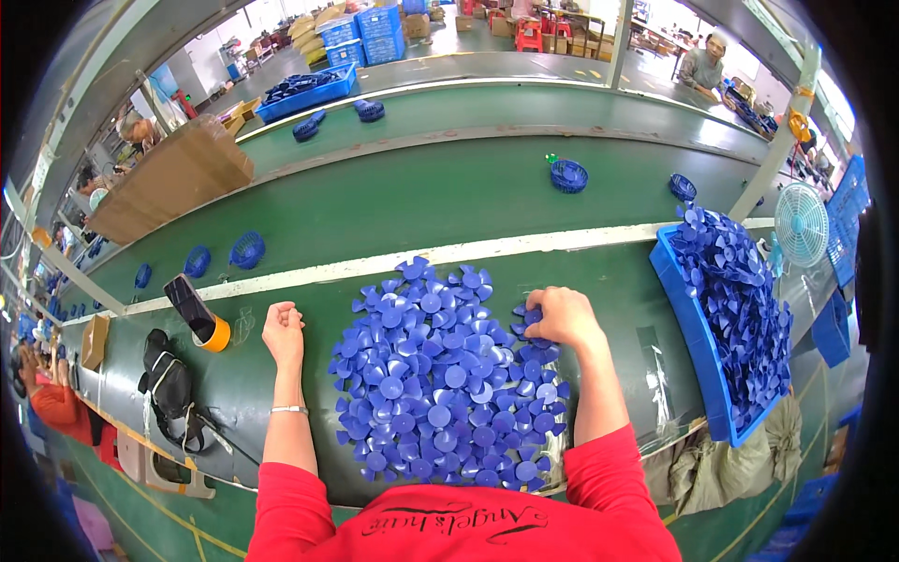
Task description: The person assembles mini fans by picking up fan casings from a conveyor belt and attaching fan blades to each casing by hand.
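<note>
A broad heap of small blue plastic fan blades (435, 375) lies on the green worktop before me. My right hand (565, 318) is at the heap's upper right edge, thumb and fingers closed around a blue fan blade (521, 318), partly hidden by the fingers. Left of the heap, apart from it, my left hand (284, 330) rests with its fingers curled in, and nothing shows in them. A large blue crate (693, 323) piled high with more of these blades stands to my right.
Round blue fan guards (568, 176) sit spaced along the green conveyor belt (421, 187) beyond a white rail (449, 253). At left are a phone (190, 304) on an orange roll (215, 334), a black bag (170, 384) and a cardboard box (173, 178). A turquoise fan (802, 225) stands right.
</note>
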A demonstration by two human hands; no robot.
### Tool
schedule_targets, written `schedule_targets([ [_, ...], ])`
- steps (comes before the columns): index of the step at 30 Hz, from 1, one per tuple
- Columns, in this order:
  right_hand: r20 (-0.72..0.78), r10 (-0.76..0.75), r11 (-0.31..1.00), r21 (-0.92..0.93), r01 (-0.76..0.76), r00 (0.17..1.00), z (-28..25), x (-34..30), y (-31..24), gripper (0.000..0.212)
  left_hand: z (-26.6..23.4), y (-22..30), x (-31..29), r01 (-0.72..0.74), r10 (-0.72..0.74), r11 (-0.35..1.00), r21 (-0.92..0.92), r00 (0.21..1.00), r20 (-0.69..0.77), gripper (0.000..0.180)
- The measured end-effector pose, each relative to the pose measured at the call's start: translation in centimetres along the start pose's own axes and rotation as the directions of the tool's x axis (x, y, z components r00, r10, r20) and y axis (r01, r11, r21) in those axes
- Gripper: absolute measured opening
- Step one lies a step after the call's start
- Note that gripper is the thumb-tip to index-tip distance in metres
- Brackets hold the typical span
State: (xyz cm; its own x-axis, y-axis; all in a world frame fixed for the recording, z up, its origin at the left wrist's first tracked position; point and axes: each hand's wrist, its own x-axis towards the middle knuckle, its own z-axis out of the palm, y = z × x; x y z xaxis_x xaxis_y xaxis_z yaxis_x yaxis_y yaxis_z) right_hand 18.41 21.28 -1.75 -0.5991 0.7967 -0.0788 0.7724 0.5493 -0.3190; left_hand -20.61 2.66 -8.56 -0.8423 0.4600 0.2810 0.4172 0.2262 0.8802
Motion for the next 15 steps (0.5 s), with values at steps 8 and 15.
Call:
schedule_targets([
  [8,-0.141,0.094,0.872,0.489,-0.013,0.986,1.1,2.0,1.1,0.038,-1.0,-2.0,0.6,-0.04,0.036,0.998,-0.056,0.998,-0.059,0.008],
  [15,-0.228,0.441,0.299,0.949,0.097,0.868,5.8,3.6,3.0,0.034,0.6,-1.5,0.0,-0.093,0.102,0.993,0.067,0.984,-0.147,0.008],
])
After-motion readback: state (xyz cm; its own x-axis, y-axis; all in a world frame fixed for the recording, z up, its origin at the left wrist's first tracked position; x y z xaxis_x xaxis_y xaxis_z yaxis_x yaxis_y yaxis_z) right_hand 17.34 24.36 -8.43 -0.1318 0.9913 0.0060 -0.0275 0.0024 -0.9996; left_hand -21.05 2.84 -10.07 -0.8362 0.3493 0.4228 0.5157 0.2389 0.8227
